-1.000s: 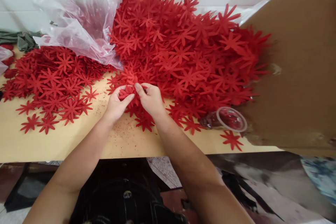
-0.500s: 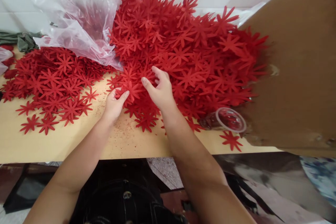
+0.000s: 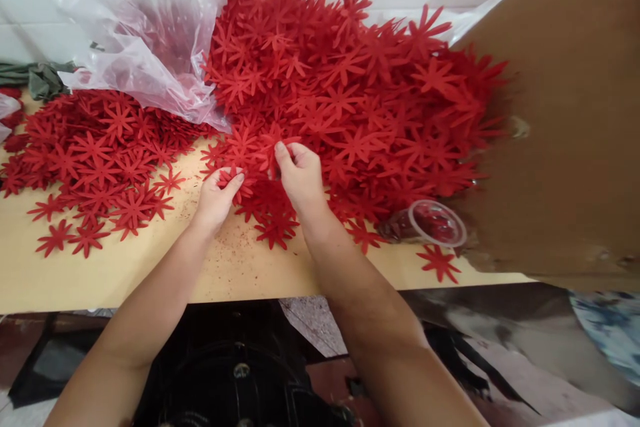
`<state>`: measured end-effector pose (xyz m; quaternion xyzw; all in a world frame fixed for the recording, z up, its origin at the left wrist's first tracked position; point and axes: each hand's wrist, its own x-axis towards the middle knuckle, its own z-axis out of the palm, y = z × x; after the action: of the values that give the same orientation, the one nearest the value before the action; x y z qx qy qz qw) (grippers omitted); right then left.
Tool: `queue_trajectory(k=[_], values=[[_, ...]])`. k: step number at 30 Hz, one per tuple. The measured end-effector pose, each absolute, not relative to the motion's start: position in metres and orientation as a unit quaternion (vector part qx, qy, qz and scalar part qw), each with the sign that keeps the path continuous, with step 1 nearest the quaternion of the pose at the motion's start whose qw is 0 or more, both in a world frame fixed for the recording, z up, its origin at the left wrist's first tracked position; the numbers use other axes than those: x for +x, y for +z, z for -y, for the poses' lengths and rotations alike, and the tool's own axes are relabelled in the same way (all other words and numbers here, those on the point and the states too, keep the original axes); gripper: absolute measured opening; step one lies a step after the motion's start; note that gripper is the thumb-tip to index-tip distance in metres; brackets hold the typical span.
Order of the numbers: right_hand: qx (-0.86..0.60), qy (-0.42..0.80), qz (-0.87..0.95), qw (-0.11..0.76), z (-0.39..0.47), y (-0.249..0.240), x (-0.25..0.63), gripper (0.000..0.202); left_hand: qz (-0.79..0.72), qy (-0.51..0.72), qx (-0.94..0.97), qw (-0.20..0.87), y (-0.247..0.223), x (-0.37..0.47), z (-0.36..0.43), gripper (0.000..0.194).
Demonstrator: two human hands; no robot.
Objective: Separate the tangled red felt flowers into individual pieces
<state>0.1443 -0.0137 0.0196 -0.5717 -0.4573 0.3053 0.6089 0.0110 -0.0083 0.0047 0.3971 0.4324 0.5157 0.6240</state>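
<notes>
A large heap of red flower-shaped cutouts (image 3: 345, 100), each with several narrow petals, fills the middle of the table. At its front left edge my left hand (image 3: 219, 193) is closed, thumb against fingers, on a red flower cutout (image 3: 243, 192). My right hand (image 3: 301, 177) is just to the right, its thumb and forefinger pinched on another red flower cutout (image 3: 267, 152) at the heap's front. Whether either hand holds more than one layer I cannot tell.
A second pile of red cutouts (image 3: 95, 153) lies at the left, below a clear plastic bag (image 3: 145, 67). A transparent plastic cup (image 3: 435, 223) lies tipped at the right, beside a tall cardboard panel (image 3: 560, 120). Reddish crumbs dot the pale tabletop (image 3: 235, 273).
My right thumb and forefinger, apart before, have come together on a flower cutout. My left hand stays almost in place with its cutout. The view has shifted slightly.
</notes>
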Motion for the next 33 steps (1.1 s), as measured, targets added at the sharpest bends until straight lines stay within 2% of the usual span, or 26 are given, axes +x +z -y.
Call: queue_trajectory(k=[5,13,16,21,24,28,33], values=[[-0.561,0.303,0.436,0.635,0.002,0.015,0.155,0.010,-0.434,0.521,0.398,0.618,0.002,0.010,0.007,0.012],[-0.496,0.387,0.543,0.557,0.016,0.016,0.144,0.033,-0.406,0.507,0.410,0.641,0.004,0.011,0.009,0.023],[-0.475,0.409,0.584,0.516,0.020,0.021,0.140,0.031,-0.397,0.510,0.417,0.639,0.005,0.012,0.009,0.022],[-0.503,0.423,0.570,0.493,0.018,0.021,0.137,0.029,-0.408,0.533,0.421,0.610,0.006,0.009,0.007,0.009],[-0.515,0.430,0.562,0.485,0.016,0.019,0.136,0.014,-0.423,0.539,0.411,0.602,0.008,0.008,0.006,0.006],[-0.564,0.342,0.546,0.517,0.006,0.015,0.146,0.005,-0.433,0.546,0.395,0.599,0.008,0.008,0.005,0.005],[-0.621,0.093,0.580,0.518,0.005,0.019,0.165,0.027,-0.456,0.523,0.380,0.611,0.007,0.007,0.003,0.008]])
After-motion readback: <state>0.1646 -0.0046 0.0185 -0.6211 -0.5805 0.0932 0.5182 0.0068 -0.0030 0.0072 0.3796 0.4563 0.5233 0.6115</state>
